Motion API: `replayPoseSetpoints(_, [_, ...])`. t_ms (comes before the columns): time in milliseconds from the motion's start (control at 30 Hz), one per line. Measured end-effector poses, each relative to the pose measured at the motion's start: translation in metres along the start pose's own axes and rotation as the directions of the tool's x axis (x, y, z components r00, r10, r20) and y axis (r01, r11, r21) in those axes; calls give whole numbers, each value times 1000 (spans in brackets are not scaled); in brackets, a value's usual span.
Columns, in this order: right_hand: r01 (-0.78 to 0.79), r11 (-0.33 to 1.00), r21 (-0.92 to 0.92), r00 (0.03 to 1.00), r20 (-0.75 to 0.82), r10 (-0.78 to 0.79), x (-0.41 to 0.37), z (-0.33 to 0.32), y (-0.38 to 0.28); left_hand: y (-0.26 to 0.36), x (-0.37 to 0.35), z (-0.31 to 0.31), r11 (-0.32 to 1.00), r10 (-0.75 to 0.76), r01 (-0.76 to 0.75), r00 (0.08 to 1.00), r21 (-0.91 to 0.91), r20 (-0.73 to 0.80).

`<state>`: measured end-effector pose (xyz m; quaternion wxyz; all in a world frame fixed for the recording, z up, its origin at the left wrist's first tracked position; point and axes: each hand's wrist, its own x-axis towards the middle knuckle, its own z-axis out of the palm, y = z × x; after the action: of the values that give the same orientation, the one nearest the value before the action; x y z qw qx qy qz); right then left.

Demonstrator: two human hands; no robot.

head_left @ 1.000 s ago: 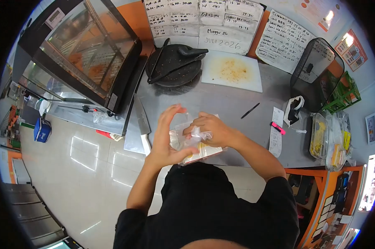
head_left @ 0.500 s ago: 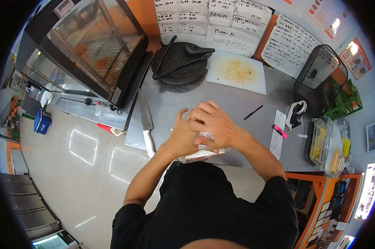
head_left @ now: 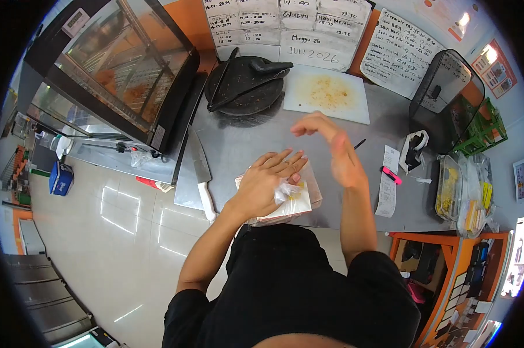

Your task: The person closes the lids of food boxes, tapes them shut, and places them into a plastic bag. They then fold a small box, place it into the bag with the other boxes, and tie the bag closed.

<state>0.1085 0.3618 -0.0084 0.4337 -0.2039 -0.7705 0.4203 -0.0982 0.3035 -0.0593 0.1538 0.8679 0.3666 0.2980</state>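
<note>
A white box (head_left: 300,203) inside a clear plastic bag (head_left: 315,188) sits at the near edge of the steel table, against my body. My left hand (head_left: 269,178) lies palm down across the top of the box, fingers stretched out and open. Beside its thumb, a bunched bit of the plastic sticks up. My right hand (head_left: 338,152) is raised to the right of the box and apart from it. Its fingers are stretched to the left, slightly bent, and nothing shows in them. A black pen (head_left: 360,143) is partly hidden behind this hand.
A knife (head_left: 200,165) lies left of the box. Behind are a black stone mortar (head_left: 247,87) with a pestle and a stained white cutting board (head_left: 326,95). To the right lie a receipt (head_left: 386,194), a pink marker (head_left: 391,175) and a food container (head_left: 447,188). A glass display warmer (head_left: 128,69) stands left.
My right hand has lifted off my left hand and moved up and right. My left hand stays on the box, its fingers now flatter, and more of the box shows.
</note>
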Motion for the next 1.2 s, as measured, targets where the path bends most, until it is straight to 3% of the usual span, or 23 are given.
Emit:
replayPoseSetpoints(100, [-100,995,3,993,-60,100,-29,8,17,-1,1,-7,994,-35,43,996,-98,87])
replayPoseSetpoints(167, [-149,989,5,988,-49,149,-46,15,24,-4,0,-1,987,-56,55,998,-151,-7])
replayPoseSetpoints(200, [-129,988,-90,990,-68,124,-50,20,16,-5,-1,2,982,-70,59,996,-178,-52])
replayPoseSetpoints(300, [-86,944,-320,994,-87,61,-48,34,-13,8,-18,-10,991,-132,116,953,-73,-274])
replayPoseSetpoints(367, [-80,925,-372,997,-41,69,-50,35,-15,16,-31,-28,977,-160,200,918,77,-362])
replayPoseSetpoints(433, [-90,930,-355,991,58,118,-54,30,-6,32,-44,-42,883,-469,422,789,-204,-398])
replayPoseSetpoints(467, [-97,938,-332,982,124,145,-54,26,0,33,-51,-42,833,-553,474,689,-287,-469])
replayPoseSetpoints(533, [-168,943,-288,982,34,186,-60,-6,-10,41,-64,-48,671,-742,560,516,-487,-429])
replayPoseSetpoints(567, [-197,944,-265,979,-2,204,-57,-19,-20,43,-68,-49,623,-779,525,481,-580,-402])
replayPoseSetpoints(633, [-68,961,-267,996,-79,48,-41,-30,-51,49,-74,-46,501,-851,433,404,-749,-336])
replayPoseSetpoints(667, [-9,964,-266,993,-117,-23,-38,-32,-63,52,-74,-43,500,-850,394,394,-771,-350])
replayPoseSetpoints(767, [23,963,-267,956,287,57,-14,6,-74,60,-65,-39,473,-860,293,359,-831,-363])
replayPoseSetpoints(833, [185,909,-374,833,551,57,2,46,-34,65,-62,-38,530,-822,275,399,-802,-407])
replayPoseSetpoints(900, [111,826,-552,704,631,327,10,56,-33,68,-66,-40,592,-781,286,433,-753,-449])
replayPoseSetpoints(933, [96,761,-642,621,636,458,14,57,-32,65,-72,-40,662,-723,321,512,-678,-463])
replayPoseSetpoints(1000, [239,754,-612,611,698,373,9,52,-30,63,-83,-39,780,-604,359,646,-513,-467])
replayPoseSetpoints(1033, [260,755,-602,584,721,373,8,53,-30,67,-87,-42,808,-586,467,699,-358,-411])
replayPoseSetpoints(1133, [233,756,-612,477,750,459,18,54,-42,80,-77,-35,787,-580,602,645,-136,-498])
replayPoseSetpoints(1167, [245,789,-564,520,763,384,22,48,-43,80,-78,-36,796,-540,604,687,-30,-486])
replayPoseSetpoints(1200, [261,819,-511,559,772,303,25,38,-44,82,-80,-36,781,-568,622,677,-47,-468])
